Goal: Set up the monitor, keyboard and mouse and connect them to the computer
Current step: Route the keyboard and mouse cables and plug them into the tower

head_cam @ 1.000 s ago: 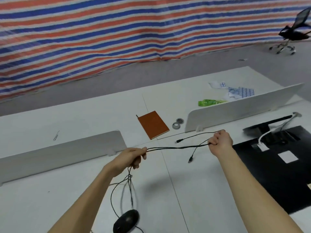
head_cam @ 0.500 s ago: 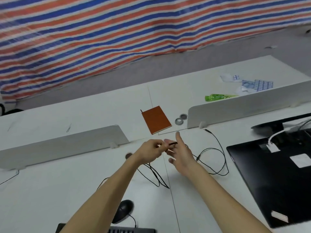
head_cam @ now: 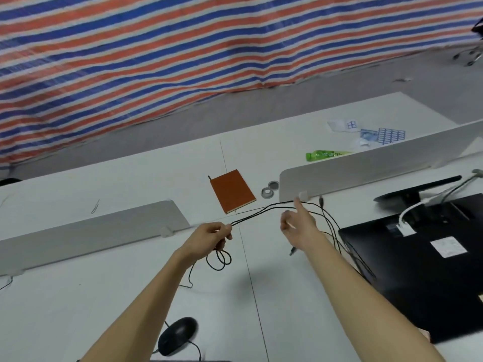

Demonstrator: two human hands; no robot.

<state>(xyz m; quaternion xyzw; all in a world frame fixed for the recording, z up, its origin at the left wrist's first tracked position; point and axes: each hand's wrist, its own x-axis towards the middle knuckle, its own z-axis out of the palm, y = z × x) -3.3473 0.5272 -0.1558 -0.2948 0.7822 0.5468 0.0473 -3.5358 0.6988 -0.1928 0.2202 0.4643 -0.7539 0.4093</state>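
Note:
My left hand (head_cam: 212, 237) grips a bundle of thin black cables (head_cam: 264, 211) above the white desk (head_cam: 78, 296), with a small loop hanging below the fist. My right hand (head_cam: 298, 226) is held out with the index finger stretched forward, and the cables run over that finger and drop to the right. A cable plug (head_cam: 321, 199) lies near the divider. The black mouse (head_cam: 177, 335) rests on the desk near the bottom edge. The black monitor (head_cam: 423, 270) lies face down at the right, with a white cable (head_cam: 407, 212) plugged into its back.
Low white dividers (head_cam: 91, 231) (head_cam: 366, 165) cross the desk. Behind them lie an orange notebook (head_cam: 232, 190), two round metal rings (head_cam: 269, 189), a green bottle (head_cam: 326, 154) and printed papers (head_cam: 379, 134). A striped tarp hangs at the back.
My hands, close together half a second ago, have moved apart. The right hand slid along the cables to the right, which now stretch between the hands. The view shifted down, showing the mouse lower.

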